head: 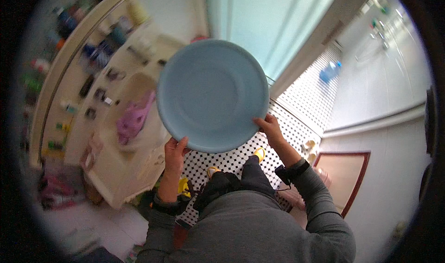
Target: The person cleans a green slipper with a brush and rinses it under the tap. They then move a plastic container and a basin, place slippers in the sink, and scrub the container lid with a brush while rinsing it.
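Observation:
A round blue-grey plastic basin [213,94] is held up in front of me, its inside facing the camera and showing nothing in it. My left hand [175,152] grips the rim at the lower left, thumb on the inner side. At the lower right, my right hand [270,127] holds the rim in the same way. Beneath the basin is the tiled floor [243,150]. To the left, a wash basin [139,80] is set in a pale counter, with a blurred pink item [132,120], perhaps a cloth, lying in it.
Blurred bottles [100,52] and other toiletries line the back of the counter [114,179] by a mirror. A blue container [330,71] stands on the shower-area floor at right. Pale slippers [308,144] lie near its threshold. A red-framed panel [342,179] is at lower right.

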The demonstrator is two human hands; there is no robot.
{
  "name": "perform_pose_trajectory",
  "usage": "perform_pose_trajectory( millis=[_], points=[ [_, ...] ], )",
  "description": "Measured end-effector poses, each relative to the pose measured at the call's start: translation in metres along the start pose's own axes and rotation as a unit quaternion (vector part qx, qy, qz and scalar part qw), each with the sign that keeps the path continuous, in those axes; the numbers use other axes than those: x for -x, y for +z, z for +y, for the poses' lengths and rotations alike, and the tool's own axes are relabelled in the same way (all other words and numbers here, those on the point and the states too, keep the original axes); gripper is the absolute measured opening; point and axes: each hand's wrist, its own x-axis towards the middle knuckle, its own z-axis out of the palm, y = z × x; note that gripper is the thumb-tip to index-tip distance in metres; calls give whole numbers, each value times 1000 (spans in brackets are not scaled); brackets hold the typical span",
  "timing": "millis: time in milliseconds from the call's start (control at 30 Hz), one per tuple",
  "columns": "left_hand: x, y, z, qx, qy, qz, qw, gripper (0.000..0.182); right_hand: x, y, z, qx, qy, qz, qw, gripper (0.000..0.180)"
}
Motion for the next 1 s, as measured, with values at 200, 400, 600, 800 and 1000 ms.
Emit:
perform_pose_trajectory(
  millis=[200,400,600,800,1000],
  points=[
    [-73,161,-57,-148,-204,-186,950,33,30,-183,21,-67,68,188,978,25],
    [-115,336,-117,-282,-260,-290,877,42,55,-343,40,-143,95,310,935,24],
    [-148,475,-156,-302,-194,-383,851,56,56,-473,42,-187,89,397,894,21],
    [-242,597,-202,-266,-168,-383,869,52,-3,-576,13,-209,40,430,877,22],
    [-339,718,-246,-215,-169,-317,908,59,-79,-668,-49,-198,48,436,877,19]
  ],
)
